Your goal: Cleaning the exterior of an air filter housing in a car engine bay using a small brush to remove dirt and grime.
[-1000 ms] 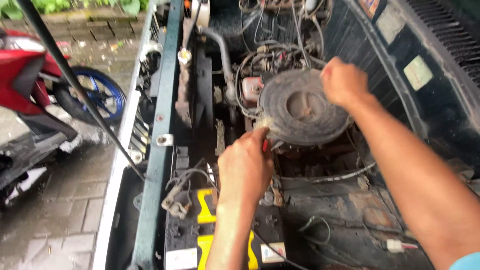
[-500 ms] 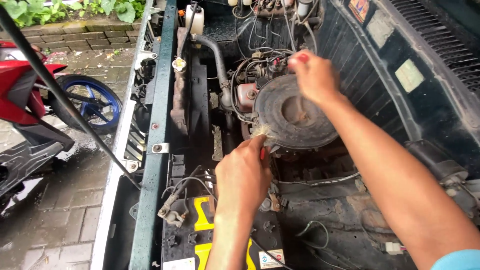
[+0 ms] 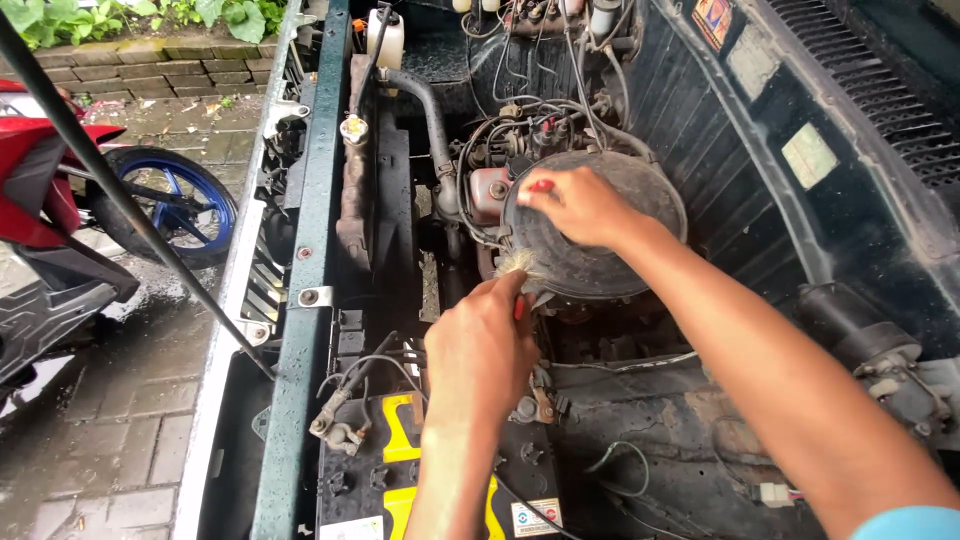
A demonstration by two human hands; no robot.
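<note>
Black and dusty, the round air-cleaner lid (image 3: 600,235) lies under the right hand (image 3: 580,205), fingers spread flat. Nearer, the left hand (image 3: 482,345) pinches a pale-bristled brush (image 3: 518,268) touching the lid's near rim.

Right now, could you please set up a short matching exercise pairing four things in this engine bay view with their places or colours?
Things:
1. brush
2. right hand
3. battery
4. wheel

Descriptions:
A. blue rim, on the wet paving outside the car
B. resting on top of the round air-cleaner lid
C. black with yellow markings, at the bottom of the view
D. pale bristles against the lid's near edge, held by the left hand

Pairs: 1-D, 2-B, 3-C, 4-A
</note>
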